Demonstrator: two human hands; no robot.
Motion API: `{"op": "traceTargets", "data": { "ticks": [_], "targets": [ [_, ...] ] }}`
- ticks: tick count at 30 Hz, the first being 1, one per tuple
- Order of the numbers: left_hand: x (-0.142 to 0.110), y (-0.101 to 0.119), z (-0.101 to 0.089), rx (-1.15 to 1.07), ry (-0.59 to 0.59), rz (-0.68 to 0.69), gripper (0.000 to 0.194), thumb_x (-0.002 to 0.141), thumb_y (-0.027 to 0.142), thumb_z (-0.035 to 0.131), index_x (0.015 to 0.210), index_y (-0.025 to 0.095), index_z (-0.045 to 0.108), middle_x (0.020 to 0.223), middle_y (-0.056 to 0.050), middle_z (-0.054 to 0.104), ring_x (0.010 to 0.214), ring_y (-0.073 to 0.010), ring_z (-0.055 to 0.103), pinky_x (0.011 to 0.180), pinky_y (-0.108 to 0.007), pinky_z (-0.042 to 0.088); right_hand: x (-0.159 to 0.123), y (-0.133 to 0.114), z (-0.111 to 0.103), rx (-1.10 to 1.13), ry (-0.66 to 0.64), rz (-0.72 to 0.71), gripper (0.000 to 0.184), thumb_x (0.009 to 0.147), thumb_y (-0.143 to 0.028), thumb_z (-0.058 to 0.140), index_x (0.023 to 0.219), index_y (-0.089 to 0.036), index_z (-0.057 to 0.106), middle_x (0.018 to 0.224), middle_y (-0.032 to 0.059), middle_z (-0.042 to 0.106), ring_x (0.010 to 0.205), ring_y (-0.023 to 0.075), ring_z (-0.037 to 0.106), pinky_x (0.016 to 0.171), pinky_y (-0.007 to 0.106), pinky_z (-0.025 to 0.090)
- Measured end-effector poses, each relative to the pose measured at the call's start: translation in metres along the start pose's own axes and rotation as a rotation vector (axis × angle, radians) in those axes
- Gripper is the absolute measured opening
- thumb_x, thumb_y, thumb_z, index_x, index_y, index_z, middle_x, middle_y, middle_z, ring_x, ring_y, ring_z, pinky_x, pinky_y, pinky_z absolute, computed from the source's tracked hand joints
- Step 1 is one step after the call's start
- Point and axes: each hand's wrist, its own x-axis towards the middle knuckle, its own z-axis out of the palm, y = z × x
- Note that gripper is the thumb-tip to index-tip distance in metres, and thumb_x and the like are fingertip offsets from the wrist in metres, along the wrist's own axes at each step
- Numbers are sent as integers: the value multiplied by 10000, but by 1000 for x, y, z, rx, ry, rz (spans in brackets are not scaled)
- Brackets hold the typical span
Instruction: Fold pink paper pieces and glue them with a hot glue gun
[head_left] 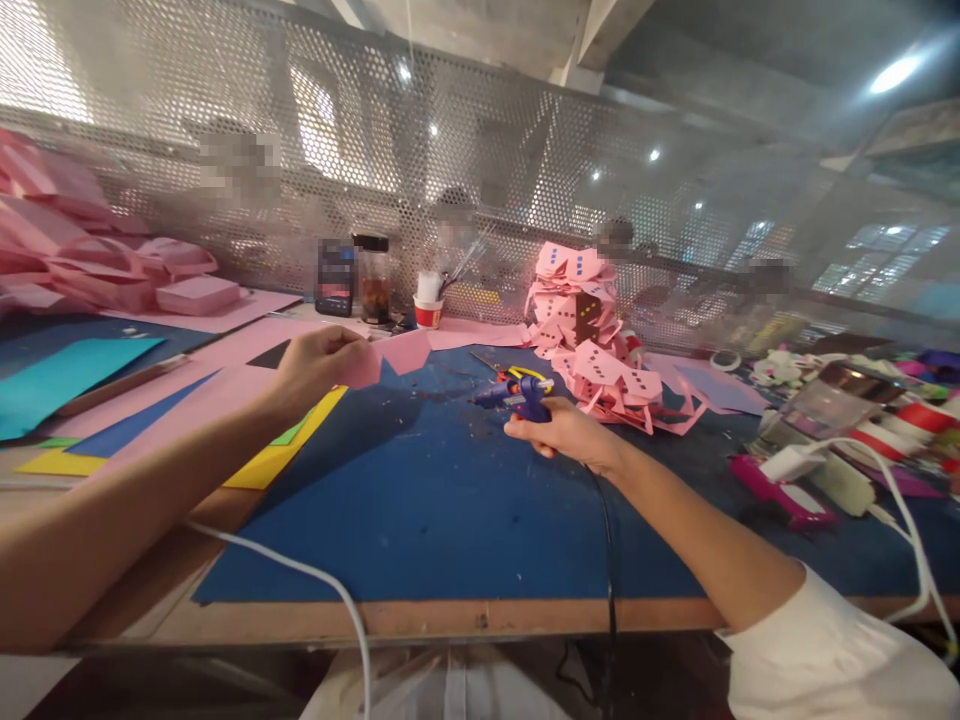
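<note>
My left hand point(322, 358) pinches one end of a folded pink paper piece point(405, 353), which stretches to the right above the blue mat point(420, 510). In my right hand point(562, 432) is a blue glue gun point(517, 395), its nozzle pointing left toward the paper. A black cord runs from it down over the table's front edge. Just beyond the gun lie yellow-handled pliers or scissors point(525, 372), partly hidden. A tall heap of pink paper pieces with dark dots point(585, 320) stands behind my right hand.
At left are coloured sheets point(75, 380) and a pile of pink paper boxes point(90, 240). A phone point(334, 276), jar point(375, 285) and paper cup point(428, 312) line the perforated screen point(495, 170). White cable point(315, 575) crosses the front edge; ribbon rolls point(892, 440) and clutter fill the right.
</note>
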Motion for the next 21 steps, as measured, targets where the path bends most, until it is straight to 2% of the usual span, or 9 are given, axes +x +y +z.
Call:
{"op": "traceTargets", "data": {
  "ticks": [9,21],
  "targets": [
    [-1,-3,3,-44,-55,28,204,780,324,612,834,130,647,691,-2,668,627,-131,566,572,-224,428,1,8,5,-22,-40,3,386,754,-524,706,834,-161,603,512,-66,476,434,71,426,464,216,341],
    [-2,-2,5,-56,-83,52,224,796,331,608,854,120,653,692,-8,678,644,-143,587,598,-248,464,2,7,8,-48,-21,6,354,761,-494,692,803,-155,598,522,-67,471,430,63,418,454,212,329]
  ]
}}
